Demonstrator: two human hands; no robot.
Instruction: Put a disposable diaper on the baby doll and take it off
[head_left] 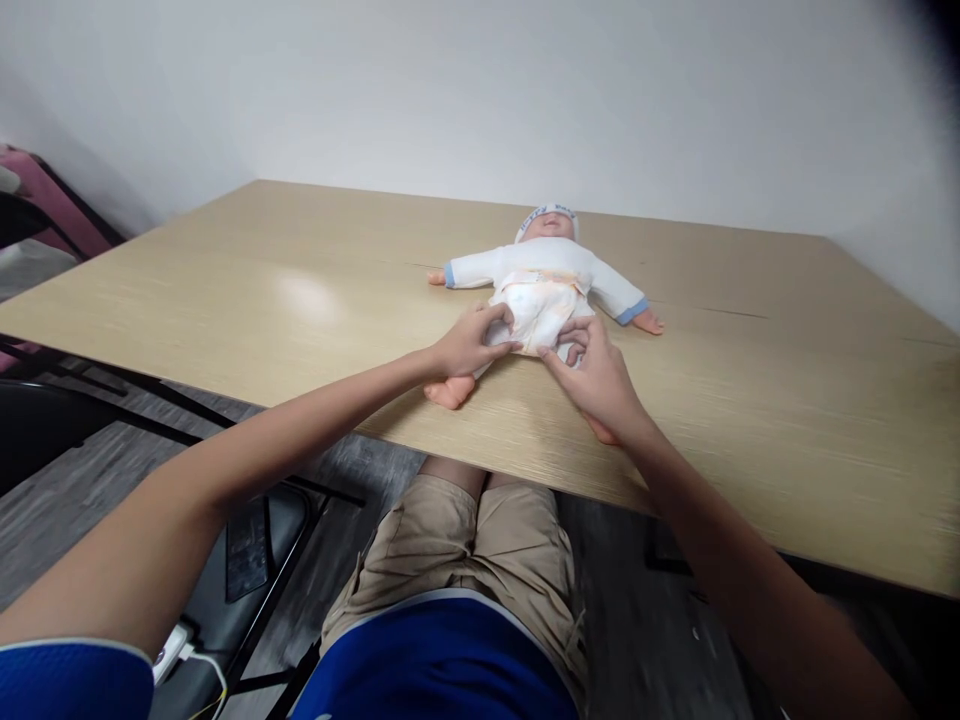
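A baby doll [551, 254] lies on its back on the table, arms spread, in a white top with blue cuffs and a white cap with blue lettering. Round its hips is a white diaper [541, 305] with an orange-tinted waistband. My left hand [474, 342] pinches the diaper's edge near the leg on the left side, thumb and fingers curled in. On the opposite side, my right hand [596, 372] grips the other leg edge with bent fingers. One bare doll foot [450, 392] shows below my left hand; the other is mostly hidden behind my right wrist.
The wooden table [337, 300] reaches back to a white wall [450, 90]. Its front edge runs just above my lap. To the left, a black chair [199, 640] holds a dark phone [247, 548] and a white charger [172, 652] with a cable.
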